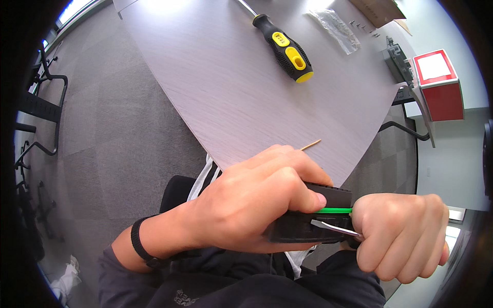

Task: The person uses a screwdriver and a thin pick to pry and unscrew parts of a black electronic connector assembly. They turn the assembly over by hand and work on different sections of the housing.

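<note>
My left hand (pixel 257 197) grips a black plastic part (pixel 290 229) above my lap, near the table's front edge. A bright green strip (pixel 336 210) runs along this part, beside my left fingertips. My right hand (pixel 398 236) is closed in a fist around a tool whose handle is hidden; its flat silver blade (pixel 334 227) reaches left onto the black part, just below the green strip.
The table (pixel 215 92) holds a yellow-black screwdriver (pixel 285 49), a thin wooden stick (pixel 310 145), a clear plastic bag (pixel 336 31), several screws (pixel 362 26) and grey hardware (pixel 398 59). A red-white box (pixel 444 102) is at right. A black chair (pixel 41 108) stands left.
</note>
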